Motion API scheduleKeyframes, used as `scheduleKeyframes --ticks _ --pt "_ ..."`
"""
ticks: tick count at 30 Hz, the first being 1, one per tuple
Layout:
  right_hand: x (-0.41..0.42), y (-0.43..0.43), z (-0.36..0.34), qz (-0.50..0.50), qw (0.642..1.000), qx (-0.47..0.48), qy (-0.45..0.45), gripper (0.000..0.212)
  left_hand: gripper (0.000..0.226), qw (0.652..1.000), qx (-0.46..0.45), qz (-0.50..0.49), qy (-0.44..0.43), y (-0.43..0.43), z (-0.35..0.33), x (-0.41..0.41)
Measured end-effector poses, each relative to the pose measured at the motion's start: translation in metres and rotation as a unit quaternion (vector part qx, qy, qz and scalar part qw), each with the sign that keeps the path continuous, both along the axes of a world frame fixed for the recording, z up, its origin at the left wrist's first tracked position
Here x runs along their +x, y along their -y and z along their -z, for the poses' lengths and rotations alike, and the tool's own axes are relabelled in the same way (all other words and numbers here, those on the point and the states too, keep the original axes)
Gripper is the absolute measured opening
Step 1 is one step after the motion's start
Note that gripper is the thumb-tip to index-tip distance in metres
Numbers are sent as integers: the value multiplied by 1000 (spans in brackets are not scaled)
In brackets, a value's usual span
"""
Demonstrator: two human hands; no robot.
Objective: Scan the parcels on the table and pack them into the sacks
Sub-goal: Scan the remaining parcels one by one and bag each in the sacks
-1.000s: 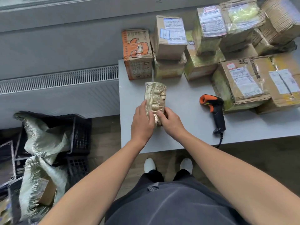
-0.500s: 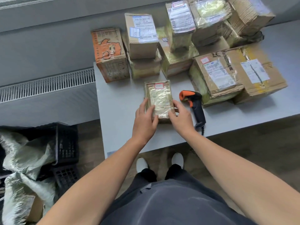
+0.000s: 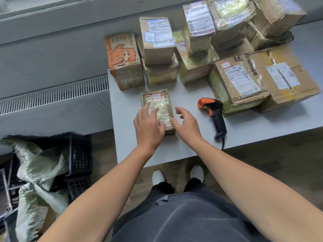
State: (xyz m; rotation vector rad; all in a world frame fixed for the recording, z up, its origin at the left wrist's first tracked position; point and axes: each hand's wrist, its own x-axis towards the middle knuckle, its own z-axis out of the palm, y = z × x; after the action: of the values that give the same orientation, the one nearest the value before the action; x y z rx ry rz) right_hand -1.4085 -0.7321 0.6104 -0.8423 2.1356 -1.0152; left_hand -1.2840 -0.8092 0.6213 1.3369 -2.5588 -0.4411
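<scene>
Small taped parcel [image 3: 160, 103] lies flat near the front of the bench [image 3: 125, 123]. Left hand [image 3: 148, 126] rests on its top, fingers straight, not gripping. Right hand [image 3: 187, 124] sits just beside the parcel's right edge, fingers spread and holding nothing. Scanner [image 3: 215, 114] lies on the bench to the right. Sacks [image 3: 40, 165] stand on the floor, left.

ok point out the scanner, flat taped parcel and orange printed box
scanner [image 3: 218, 119]: head view, on its black handle
flat taped parcel [image 3: 164, 107]: head view, on its taped top face
orange printed box [image 3: 122, 55]: head view, on its top face
</scene>
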Motion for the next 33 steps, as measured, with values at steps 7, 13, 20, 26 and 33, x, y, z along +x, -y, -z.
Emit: scheduleKeyframes --ticks 7,13,20,26,33 --pt "-63 -57 -7 150 986 25 -65 27 45 983 10 184 -8 -38 3 -87" --pt "-95 -102 7 185 976 108 -29 37 45 966 96 220 99 -70 32 -113" --pt "-99 -90 30 171 978 120 25 53 43 977 96 180 64 -65 22 -107" --pt "-103 -65 26 111 984 125 68 35 37 991 54 125 -4 -55 7 -95" --pt "-77 -30 -5 28 973 81 214 40 33 998 -3 7 -59 -28 -17 -60"
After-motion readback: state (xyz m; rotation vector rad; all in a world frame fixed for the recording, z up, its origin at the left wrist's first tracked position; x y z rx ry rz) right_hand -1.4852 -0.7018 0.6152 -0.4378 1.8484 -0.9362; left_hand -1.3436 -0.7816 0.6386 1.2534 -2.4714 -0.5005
